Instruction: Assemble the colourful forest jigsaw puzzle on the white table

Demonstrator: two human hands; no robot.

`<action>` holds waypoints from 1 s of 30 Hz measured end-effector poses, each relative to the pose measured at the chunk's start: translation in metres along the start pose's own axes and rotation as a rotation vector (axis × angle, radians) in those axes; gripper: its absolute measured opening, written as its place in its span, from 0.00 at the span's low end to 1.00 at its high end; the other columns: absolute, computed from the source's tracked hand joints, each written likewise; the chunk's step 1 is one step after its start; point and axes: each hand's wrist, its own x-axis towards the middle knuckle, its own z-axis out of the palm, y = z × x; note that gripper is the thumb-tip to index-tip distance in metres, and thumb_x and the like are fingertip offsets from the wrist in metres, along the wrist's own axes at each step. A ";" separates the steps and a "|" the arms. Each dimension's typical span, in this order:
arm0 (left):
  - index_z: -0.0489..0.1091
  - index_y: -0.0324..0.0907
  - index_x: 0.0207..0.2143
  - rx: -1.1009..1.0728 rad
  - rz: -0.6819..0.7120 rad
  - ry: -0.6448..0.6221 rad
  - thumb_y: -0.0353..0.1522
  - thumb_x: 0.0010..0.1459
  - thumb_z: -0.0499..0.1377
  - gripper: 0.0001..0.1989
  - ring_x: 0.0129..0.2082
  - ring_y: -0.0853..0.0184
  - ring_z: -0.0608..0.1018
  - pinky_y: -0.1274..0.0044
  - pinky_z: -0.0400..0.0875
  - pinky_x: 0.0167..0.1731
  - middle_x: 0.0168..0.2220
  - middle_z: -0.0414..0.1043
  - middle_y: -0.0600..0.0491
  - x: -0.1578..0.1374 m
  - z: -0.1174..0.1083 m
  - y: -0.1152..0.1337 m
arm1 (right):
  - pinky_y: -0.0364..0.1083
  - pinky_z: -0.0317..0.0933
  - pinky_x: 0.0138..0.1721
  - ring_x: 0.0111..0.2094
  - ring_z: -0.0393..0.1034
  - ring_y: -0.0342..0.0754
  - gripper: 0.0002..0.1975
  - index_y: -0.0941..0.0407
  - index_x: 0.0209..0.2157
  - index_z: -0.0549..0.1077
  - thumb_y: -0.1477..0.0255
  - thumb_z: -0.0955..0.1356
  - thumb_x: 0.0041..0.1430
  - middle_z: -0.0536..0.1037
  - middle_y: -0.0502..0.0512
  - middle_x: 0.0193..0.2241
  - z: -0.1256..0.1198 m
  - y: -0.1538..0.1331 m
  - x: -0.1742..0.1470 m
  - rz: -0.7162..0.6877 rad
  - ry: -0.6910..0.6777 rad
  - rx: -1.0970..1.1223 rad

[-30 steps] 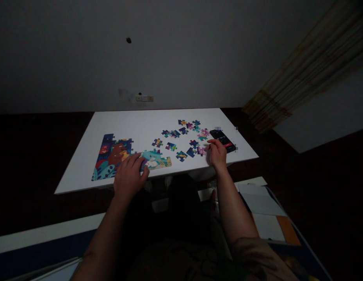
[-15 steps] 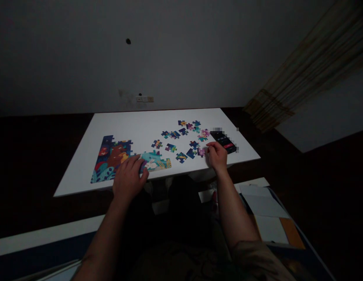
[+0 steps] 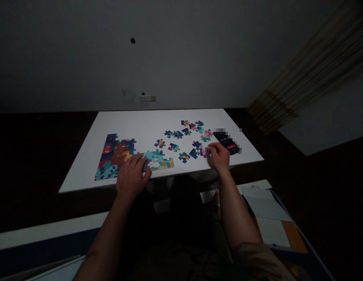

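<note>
A white worktop (image 3: 134, 123) stands before a dim grey wall (image 3: 184, 58). Toward its near left corner lies the joined part (image 3: 114, 158) of a jigsaw: a tall block on the left, with a lower strip running right along the near edge. Its stepped upper outline, with bare tabs and sockets, suggests the picture is perhaps half built. More than a dozen loose pieces (image 3: 184, 157) are left, scattered from the worktop's middle toward the right edge. The left hand (image 3: 132, 175) lies over the strip, its grip relaxed, fingers extended. The right hand (image 3: 220, 157) is by a pink piece (image 3: 203, 152), fingers curled; whether its grip holds anything I cannot tell. A phone (image 3: 225, 141) lies near the right edge.
</note>
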 end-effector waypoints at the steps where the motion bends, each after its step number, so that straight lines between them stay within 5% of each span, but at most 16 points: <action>1: 0.66 0.48 0.50 -0.004 -0.001 0.001 0.35 0.59 0.52 0.16 0.57 0.53 0.67 0.58 0.62 0.56 0.57 0.65 0.48 0.000 0.000 0.000 | 0.48 0.61 0.34 0.29 0.68 0.50 0.14 0.54 0.36 0.75 0.67 0.60 0.58 0.76 0.52 0.26 0.000 -0.001 0.000 0.000 -0.004 -0.007; 30: 0.67 0.46 0.49 0.015 0.014 0.007 0.35 0.60 0.51 0.16 0.55 0.53 0.67 0.60 0.63 0.54 0.56 0.65 0.47 -0.003 -0.002 0.000 | 0.48 0.62 0.35 0.28 0.68 0.49 0.14 0.55 0.36 0.75 0.67 0.59 0.58 0.76 0.52 0.27 0.002 0.002 -0.002 -0.047 -0.014 -0.035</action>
